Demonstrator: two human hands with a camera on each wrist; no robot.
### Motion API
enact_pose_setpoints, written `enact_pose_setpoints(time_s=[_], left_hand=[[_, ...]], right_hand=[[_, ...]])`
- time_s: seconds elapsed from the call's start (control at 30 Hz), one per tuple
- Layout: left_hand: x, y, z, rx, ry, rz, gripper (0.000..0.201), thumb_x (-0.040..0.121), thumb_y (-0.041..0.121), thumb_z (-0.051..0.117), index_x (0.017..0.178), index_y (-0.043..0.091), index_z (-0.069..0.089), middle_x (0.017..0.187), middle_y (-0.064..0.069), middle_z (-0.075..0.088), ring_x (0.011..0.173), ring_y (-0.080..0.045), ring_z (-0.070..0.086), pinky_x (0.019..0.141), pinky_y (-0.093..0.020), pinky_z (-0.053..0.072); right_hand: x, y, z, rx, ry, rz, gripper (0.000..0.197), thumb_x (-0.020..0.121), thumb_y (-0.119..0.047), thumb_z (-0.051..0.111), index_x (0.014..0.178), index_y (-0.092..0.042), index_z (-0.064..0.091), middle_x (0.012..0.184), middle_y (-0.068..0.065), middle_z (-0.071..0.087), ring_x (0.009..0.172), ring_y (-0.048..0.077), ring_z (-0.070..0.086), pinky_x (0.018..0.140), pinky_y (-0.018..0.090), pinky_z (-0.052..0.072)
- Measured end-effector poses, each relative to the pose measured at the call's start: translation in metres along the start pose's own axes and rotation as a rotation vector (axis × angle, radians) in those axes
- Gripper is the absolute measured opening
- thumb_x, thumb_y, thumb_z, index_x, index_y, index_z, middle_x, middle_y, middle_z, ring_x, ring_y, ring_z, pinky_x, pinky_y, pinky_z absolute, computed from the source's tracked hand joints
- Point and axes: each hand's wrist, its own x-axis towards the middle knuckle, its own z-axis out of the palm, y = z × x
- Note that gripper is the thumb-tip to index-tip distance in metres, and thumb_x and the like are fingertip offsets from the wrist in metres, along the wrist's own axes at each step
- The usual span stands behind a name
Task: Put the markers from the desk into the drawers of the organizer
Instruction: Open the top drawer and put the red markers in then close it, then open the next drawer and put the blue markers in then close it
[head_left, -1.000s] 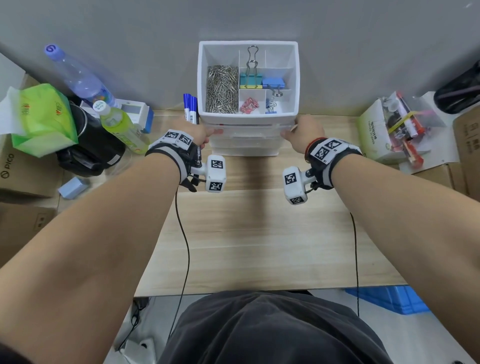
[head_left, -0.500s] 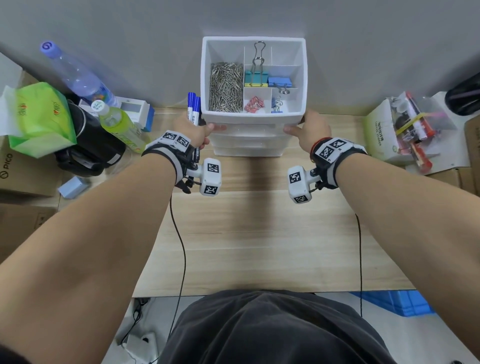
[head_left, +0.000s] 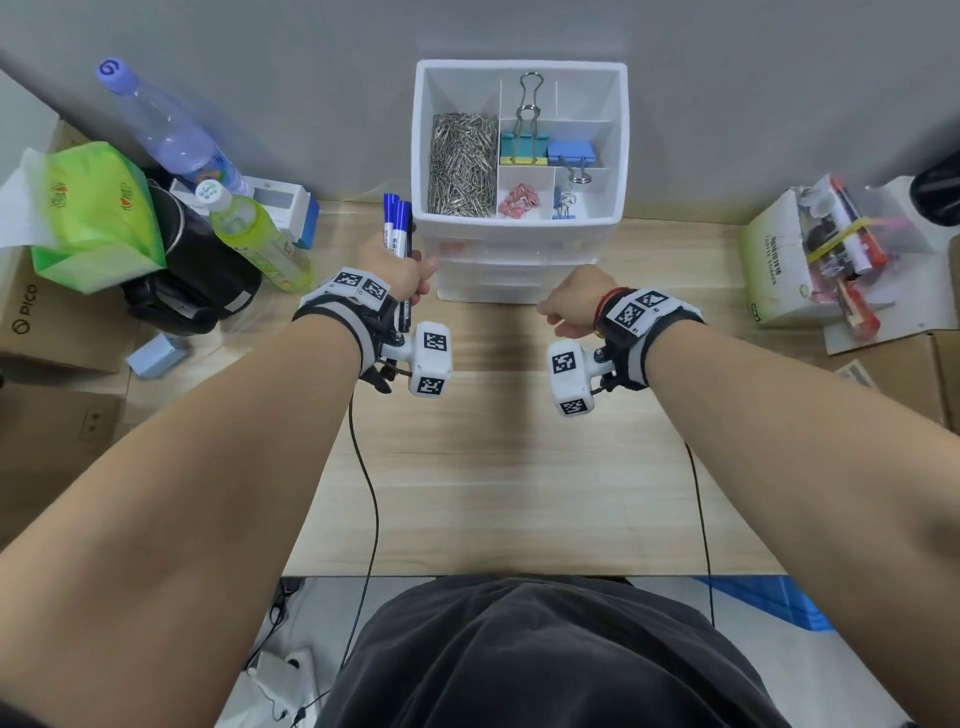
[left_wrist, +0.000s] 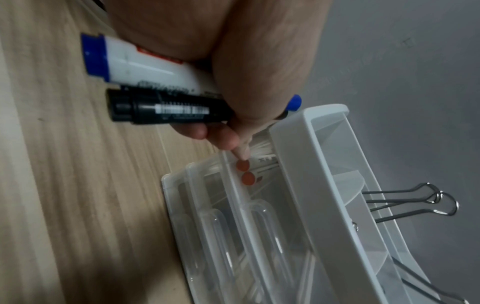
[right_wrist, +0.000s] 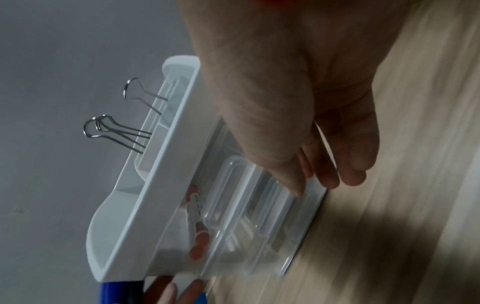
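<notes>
My left hand (head_left: 408, 278) grips a bundle of markers (head_left: 397, 228) with blue caps pointing away from me, just left of the white organizer (head_left: 519, 224). The left wrist view shows a white marker with a blue end (left_wrist: 145, 65) and a black marker (left_wrist: 168, 111) in that hand (left_wrist: 228, 139), one fingertip touching the top drawer's left corner. Red-capped markers (left_wrist: 245, 172) lie inside that clear top drawer (head_left: 519, 249). My right hand (head_left: 558, 312) hovers off the organizer's front right, holding nothing. Its relaxed fingers (right_wrist: 332, 176) sit close to the drawer fronts (right_wrist: 259, 205).
The organizer's top tray holds paper clips (head_left: 462, 163) and binder clips (head_left: 524, 148). Bottles (head_left: 260, 236), a green tissue pack (head_left: 88, 218) and a black bag (head_left: 197, 280) crowd the left. A box of pens (head_left: 831, 249) stands at the right. Bare wood desk (head_left: 493, 467) lies before me.
Both hands have come back from the top drawer's front corners. The right hand has left the organizer and dropped toward me; the left stays at the left corner with its markers.
</notes>
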Motion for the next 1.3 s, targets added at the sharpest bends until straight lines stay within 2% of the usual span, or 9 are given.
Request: enact_pose_setpoints(time_s=[0.17,0.27,0.43,0.57,0.83,0.97,1.1,1.2,1.3], left_hand=[[-0.007,-0.021,-0.007,-0.022,-0.019,0.077,0.039,0.093,0.009,0.065,0.126,0.025,0.052,0.101,0.002,0.061,0.049,-0.008,0.050,0.044,-0.020,0.043],[-0.007,-0.031,-0.010,-0.018,-0.027,0.073,0.041,0.093,0.008,0.064,0.130,0.023,0.054,0.114,-0.004,0.065,0.048,-0.007,0.051,0.042,-0.019,0.043],[-0.010,-0.046,-0.016,0.027,-0.002,0.070,0.038,0.090,0.007,0.066,0.125,0.021,0.060,0.115,-0.006,0.068,0.048,-0.009,0.052,0.045,-0.020,0.045],[-0.010,-0.050,-0.020,0.060,-0.027,0.113,0.039,0.089,0.009,0.068,0.126,0.020,0.060,0.111,-0.004,0.067,0.047,-0.009,0.053,0.045,-0.019,0.045],[-0.016,-0.051,-0.015,0.147,-0.046,0.168,0.030,0.090,0.015,0.068,0.119,0.020,0.061,0.092,0.000,0.067,0.040,-0.003,0.055,0.044,-0.019,0.046],[-0.018,-0.048,-0.013,0.197,-0.029,0.188,0.031,0.089,0.016,0.068,0.119,0.020,0.061,0.088,-0.003,0.067,0.038,-0.003,0.056,0.040,-0.016,0.043],[-0.024,-0.040,-0.011,0.302,-0.001,0.238,0.030,0.088,0.022,0.068,0.117,0.025,0.064,0.080,0.003,0.068,0.050,-0.012,0.064,0.047,-0.020,0.049],[-0.030,-0.037,-0.009,0.501,-0.040,0.228,0.030,0.082,0.031,0.069,0.108,0.018,0.063,0.082,-0.003,0.076,0.063,-0.022,0.073,0.063,-0.031,0.059],[-0.035,-0.037,-0.007,0.582,-0.081,0.201,0.024,0.083,0.027,0.070,0.098,0.013,0.057,0.081,-0.007,0.071,0.062,-0.022,0.070,0.053,-0.027,0.051]], right_hand=[[0.010,-0.014,0.027,0.231,-0.150,-0.057,0.024,0.086,-0.017,0.068,0.107,-0.008,0.066,0.104,0.011,0.072,0.095,0.029,0.073,0.062,0.036,0.053],[0.017,-0.023,0.039,0.529,-0.203,-0.039,0.013,0.098,-0.006,0.054,0.087,-0.011,0.058,0.100,0.009,0.065,0.087,0.020,0.067,0.085,0.032,0.059],[0.024,-0.027,0.052,0.875,-0.225,0.045,0.015,0.099,-0.002,0.051,0.086,-0.010,0.052,0.088,0.006,0.060,0.072,0.013,0.064,0.060,0.020,0.055],[0.021,-0.024,0.057,1.038,-0.258,0.090,0.008,0.094,-0.001,0.058,0.088,-0.005,0.055,0.073,0.010,0.065,0.065,0.020,0.060,0.058,0.030,0.051],[-0.004,-0.001,0.081,0.636,-0.248,0.152,0.016,0.092,-0.018,0.062,0.100,-0.006,0.070,0.107,0.012,0.076,0.081,0.026,0.073,0.081,0.042,0.059],[-0.025,-0.008,0.072,0.287,-0.119,-0.022,0.012,0.091,-0.013,0.064,0.096,-0.002,0.067,0.083,0.009,0.071,0.061,0.019,0.060,0.050,0.027,0.045],[-0.033,-0.008,0.062,0.079,0.039,-0.151,0.013,0.087,-0.020,0.067,0.094,-0.012,0.061,0.070,0.004,0.069,0.050,0.014,0.056,0.044,0.024,0.040],[-0.033,-0.007,0.060,0.029,0.166,-0.225,0.014,0.083,-0.020,0.066,0.089,-0.017,0.054,0.077,0.008,0.070,0.060,0.021,0.063,0.052,0.031,0.051],[-0.031,-0.009,0.056,0.006,0.260,-0.303,0.032,0.077,-0.028,0.070,0.101,-0.021,0.051,0.087,0.008,0.069,0.076,0.027,0.068,0.070,0.038,0.057]])
